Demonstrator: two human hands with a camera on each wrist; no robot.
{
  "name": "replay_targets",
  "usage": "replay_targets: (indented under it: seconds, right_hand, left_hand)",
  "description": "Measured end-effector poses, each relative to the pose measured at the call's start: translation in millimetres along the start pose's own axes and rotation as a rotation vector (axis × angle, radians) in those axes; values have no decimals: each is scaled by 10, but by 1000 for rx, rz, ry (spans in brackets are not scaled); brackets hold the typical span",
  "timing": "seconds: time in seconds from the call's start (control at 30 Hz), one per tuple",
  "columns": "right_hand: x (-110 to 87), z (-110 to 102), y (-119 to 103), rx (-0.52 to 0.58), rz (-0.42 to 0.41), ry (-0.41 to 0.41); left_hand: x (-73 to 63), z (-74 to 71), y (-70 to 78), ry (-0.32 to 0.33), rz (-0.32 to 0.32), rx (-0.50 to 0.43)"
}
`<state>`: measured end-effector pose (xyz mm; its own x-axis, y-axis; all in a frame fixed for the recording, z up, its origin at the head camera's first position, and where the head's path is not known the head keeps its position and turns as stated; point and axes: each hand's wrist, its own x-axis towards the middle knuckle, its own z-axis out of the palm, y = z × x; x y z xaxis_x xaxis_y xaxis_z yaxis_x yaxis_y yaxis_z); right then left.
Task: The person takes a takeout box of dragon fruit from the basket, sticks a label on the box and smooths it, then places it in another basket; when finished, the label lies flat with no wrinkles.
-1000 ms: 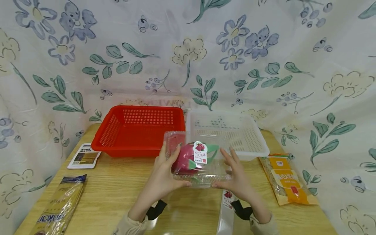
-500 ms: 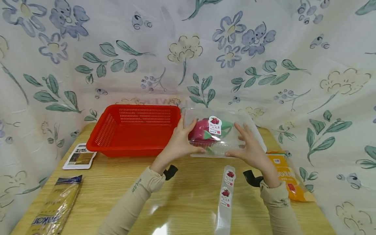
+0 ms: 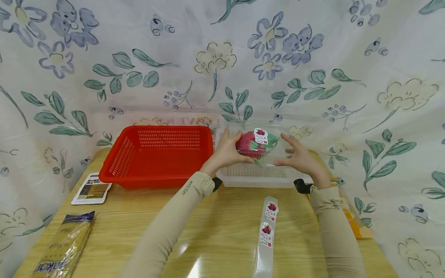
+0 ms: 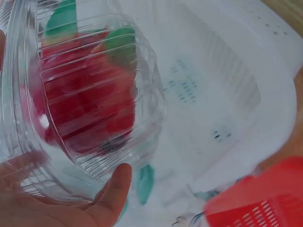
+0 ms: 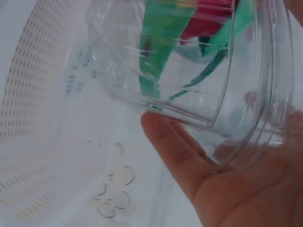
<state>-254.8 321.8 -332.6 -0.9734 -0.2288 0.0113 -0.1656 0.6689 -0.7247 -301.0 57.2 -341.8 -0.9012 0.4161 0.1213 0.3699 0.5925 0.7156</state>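
Observation:
A clear plastic clamshell box (image 3: 272,155) with a pink dragon fruit (image 3: 247,143) inside is held over the white basket (image 3: 257,180). A dragon fruit sticker (image 3: 261,136) is on its lid. My left hand (image 3: 227,151) grips the box's left end, thumb along the near side and fingers at the far side. At the other end my right hand (image 3: 301,157) grips it the same way. In the left wrist view the fruit (image 4: 90,90) shows through the ribbed plastic; the right wrist view shows its green leaves (image 5: 158,47) above the basket's perforated wall (image 5: 35,71).
A red basket (image 3: 156,157) stands left of the white one. A sticker strip (image 3: 266,235) lies in front. To the left are a white-edged pouch (image 3: 92,189) and a gold packet (image 3: 64,247); an orange packet (image 3: 352,222) is at right, partly behind the right arm. A floral curtain (image 3: 180,65) hangs behind.
Both hands have carried the clamshell box forward and to the right, from over the table to over the white basket. The sticker strip is now uncovered. The head view has shifted slightly.

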Motion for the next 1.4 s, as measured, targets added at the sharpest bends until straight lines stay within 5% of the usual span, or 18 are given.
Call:
replay_targets:
  seconds: [0.23,0.53,0.9,1.23,1.4]
  right_hand:
    - [259,-132,208,-31,59,-61]
    - [514,-131,461,-34,107,-136]
    - [666,-18,665,-107,172,-197]
    - [707,81,703,-221,190,-224]
    - [711,91,718,-243,203,-227]
  left_hand:
    - [265,112,-3,-67,-70,-68]
    - [541,278,-92,-138,-134,-42]
    - [634,527,-225,-159,-224,-2]
    - [632,555,-262,-206,-251,83]
    - [664,542,-275,-244,-282,44]
